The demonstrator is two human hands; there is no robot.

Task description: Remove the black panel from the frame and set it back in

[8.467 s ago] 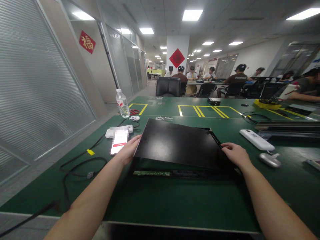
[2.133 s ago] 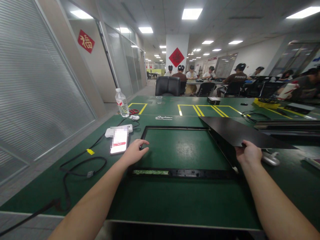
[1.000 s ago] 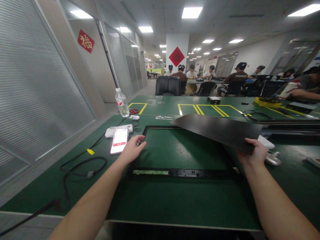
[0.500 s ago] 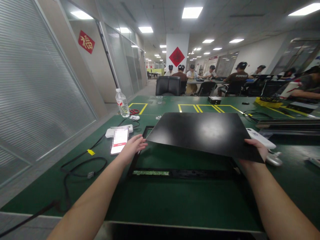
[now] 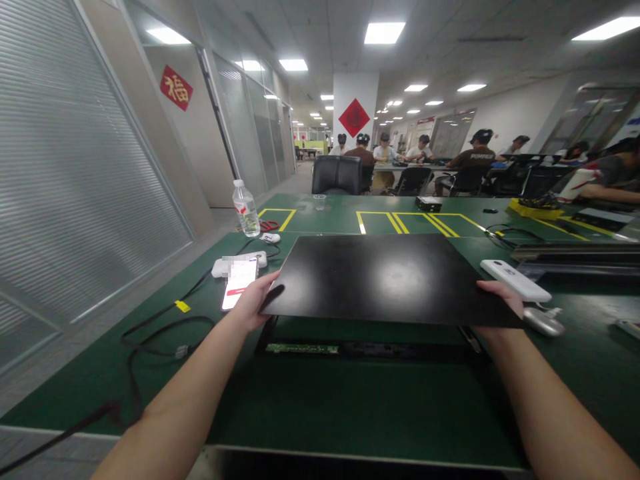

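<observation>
A thin, glossy black panel (image 5: 370,280) is held up between both hands, roughly level above the table. My left hand (image 5: 256,301) grips its left edge, thumb on top and fingers beneath. On the opposite edge, my right hand (image 5: 503,310) is closed in the same way. Below the panel lies a black rectangular frame (image 5: 400,349), its far part hidden by the panel. Along the frame's near side runs a strip of green circuit board (image 5: 301,348).
To the left are a lit phone (image 5: 240,283), a water bottle (image 5: 245,208), red scissors (image 5: 269,226) and a black cable (image 5: 131,363). On the right are a white power bank (image 5: 516,280) and a silver mouse (image 5: 545,321). Several people sit at tables behind.
My left hand has gone from open fingers near the panel's corner to gripping its left edge. The panel has shifted left and nearer, and its left side has come down to level.
</observation>
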